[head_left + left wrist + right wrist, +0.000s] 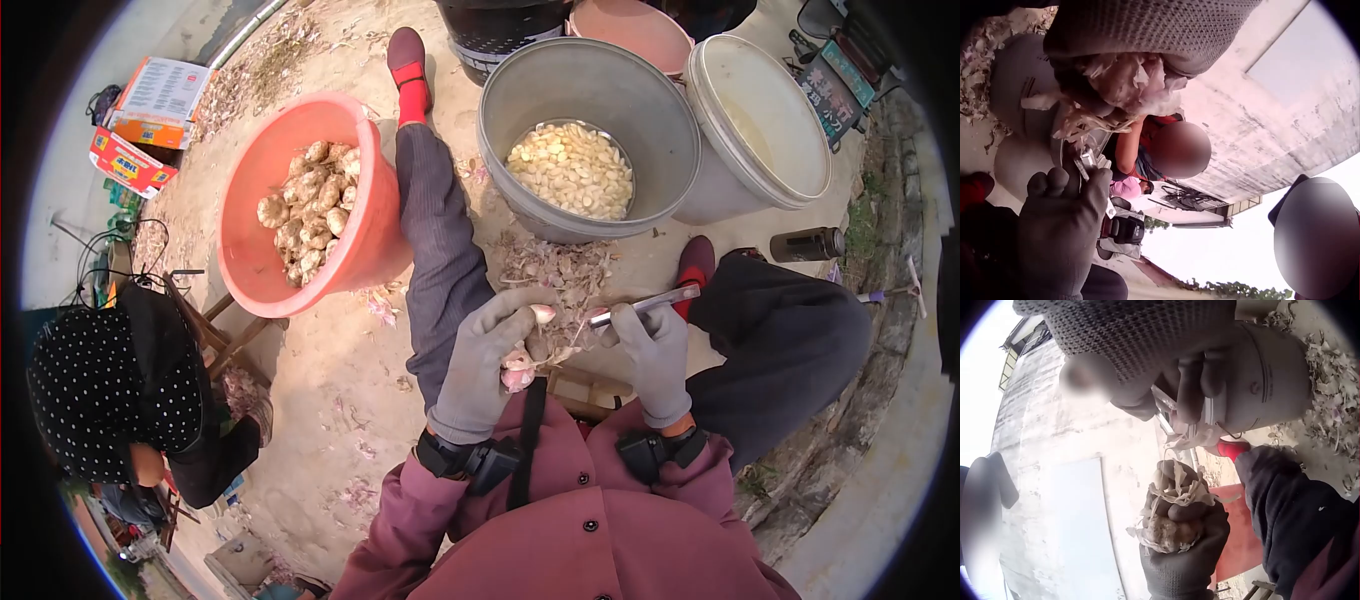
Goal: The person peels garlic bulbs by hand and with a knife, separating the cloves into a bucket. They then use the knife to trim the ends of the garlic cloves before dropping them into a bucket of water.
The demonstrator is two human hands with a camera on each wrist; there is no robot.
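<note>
Both hands wear grey knit gloves and meet in front of the torso. My left hand (472, 375) grips a partly peeled garlic bulb (518, 374), its pinkish cloves showing and strips of dry skin hanging off. In the right wrist view the bulb (1174, 534) sits in the curled fingers, papery skin (1185, 490) sticking out over them. A slim silver knife (660, 301) is held in my right hand (655, 365), its tip pointing towards the bulb. The left wrist view shows the right hand (1060, 231) close below the loose garlic skin (1138, 81).
A pink basin (375, 215) of whole garlic bulbs (312, 205) stands front left. Ahead, a grey bucket (660, 150) holds peeled cloves (570, 168); a white bucket (700, 205) stands beside it. Garlic skins (555, 268) litter the ground between my legs. Another person (110, 380) sits at left.
</note>
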